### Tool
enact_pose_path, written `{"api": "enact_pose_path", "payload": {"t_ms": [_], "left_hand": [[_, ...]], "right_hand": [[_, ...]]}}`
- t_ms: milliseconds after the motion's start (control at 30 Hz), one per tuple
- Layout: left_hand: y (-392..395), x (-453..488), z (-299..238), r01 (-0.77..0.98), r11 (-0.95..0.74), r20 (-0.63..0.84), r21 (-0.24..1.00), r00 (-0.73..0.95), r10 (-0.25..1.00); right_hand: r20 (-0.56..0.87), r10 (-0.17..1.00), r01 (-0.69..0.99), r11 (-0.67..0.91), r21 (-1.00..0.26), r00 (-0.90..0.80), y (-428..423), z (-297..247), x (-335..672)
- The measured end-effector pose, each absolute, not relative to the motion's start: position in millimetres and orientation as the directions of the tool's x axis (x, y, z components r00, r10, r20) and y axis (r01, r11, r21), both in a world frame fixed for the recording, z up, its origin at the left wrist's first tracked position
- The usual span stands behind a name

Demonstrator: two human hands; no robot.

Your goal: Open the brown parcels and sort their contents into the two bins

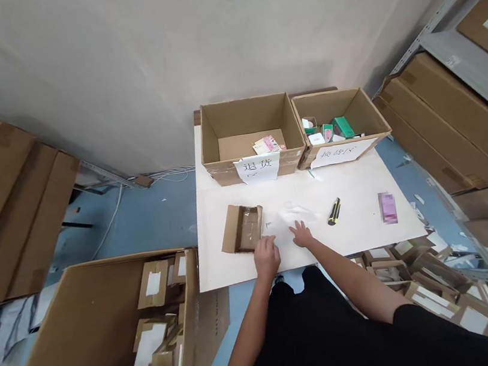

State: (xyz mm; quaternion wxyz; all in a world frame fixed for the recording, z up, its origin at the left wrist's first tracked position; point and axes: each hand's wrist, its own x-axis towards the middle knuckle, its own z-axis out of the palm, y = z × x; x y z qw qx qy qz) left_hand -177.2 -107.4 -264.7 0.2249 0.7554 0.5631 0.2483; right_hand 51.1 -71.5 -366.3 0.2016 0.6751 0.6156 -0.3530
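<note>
Forearms outstretched: left hand (267,256) fingers curled beside opened carton (244,229), right hand (301,235) fingers spread on table (360,234).

White table (353,183): large box (208,145) and smaller box (373,113) at back, opened carton (244,229), knife (334,211), pink packet (388,207).

Left hand (266,257) by open carton (244,228), right hand (301,234) on film (296,211), perhaps.

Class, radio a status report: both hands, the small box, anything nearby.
Left hand at small box, grip unclear. Right hand open, flat on table. Knife lies apart, further right.
</note>
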Motion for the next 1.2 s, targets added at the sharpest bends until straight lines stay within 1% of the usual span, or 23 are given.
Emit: {"api": "enact_pose_path", "payload": {"t_ms": [33,100,133,200,267,333,433,500,533,600,667,800,867,933,1000,1067,1133,1200], "left_hand": [[-108,-166,-267,0.724,-0.287,0.065,0.628,0.318,0.946],[-109,-148,-276,0.71,-0.294,-0.074,0.64,0.437,0.896],[-110,-141,-283,0.713,-0.277,-0.145,0.644,0.468,0.872],[-110,-131,-298,0.731,-0.202,-0.267,0.652,0.47,0.841],[-110,-128,-313,0.753,-0.096,-0.358,0.651,0.416,0.836],[-110,-129,-327,0.77,0.007,-0.414,0.638,0.336,0.846],[-110,-139,-343,0.777,0.141,-0.452,0.613,0.199,0.869],[-108,-146,-350,0.784,0.219,-0.477,0.581,0.11,0.872],[-105,-149,-352,0.79,0.256,-0.494,0.558,0.068,0.867],[-99,-151,-354,0.802,0.322,-0.531,0.504,-0.007,0.847],[-90,-147,-355,0.806,0.384,-0.572,0.449,-0.071,0.817],[-72,-131,-358,0.786,0.495,-0.625,0.371,-0.183,0.759],[-65,-124,-361,0.766,0.537,-0.638,0.354,-0.221,0.737],[-60,-121,-364,0.751,0.556,-0.65,0.356,-0.228,0.725],[-57,-121,-366,0.741,0.552,-0.654,0.383,-0.205,0.728],[-55,-121,-366,0.724,0.539,-0.642,0.43,-0.174,0.746],[-53,-121,-362,0.697,0.522,-0.617,0.491,-0.145,0.773],[-51,-119,-355,0.669,0.5,-0.583,0.55,-0.121,0.803]], "right_hand": [[-0.742,0.67,0.976,-0.157,-0.153,-0.009,-74,-368,57],[-0.732,0.681,0.98,-0.123,-0.154,-0.03,-81,-370,72],[-0.712,0.701,0.982,-0.103,-0.156,-0.039,-86,-370,79],[-0.658,0.752,0.984,-0.085,-0.156,-0.039,-95,-371,92],[-0.6,0.8,0.973,-0.131,-0.191,-0.01,-102,-373,100],[-0.557,0.83,0.931,-0.232,-0.283,0.037,-107,-376,103],[-0.529,0.844,0.828,-0.358,-0.432,0.088,-105,-382,105],[-0.516,0.848,0.776,-0.405,-0.484,0.122,-99,-384,112],[-0.502,0.846,0.727,-0.459,-0.51,0.181,-95,-385,118],[-0.471,0.807,0.605,-0.584,-0.542,0.356,-90,-384,137],[-0.443,0.728,0.488,-0.682,-0.545,0.523,-89,-381,160],[-0.334,0.609,0.374,-0.744,-0.553,0.719,-104,-369,195],[-0.257,0.608,0.413,-0.736,-0.536,0.751,-113,-359,196],[-0.186,0.684,0.536,-0.687,-0.491,0.706,-122,-349,186],[-0.131,0.771,0.648,-0.602,-0.467,0.623,-127,-338,169],[-0.094,0.825,0.704,-0.53,-0.473,0.557,-130,-328,153],[-0.062,0.867,0.719,-0.448,-0.531,0.494,-128,-318,142],[-0.048,0.92,0.688,-0.324,-0.65,0.389,-122,-308,136]]}}
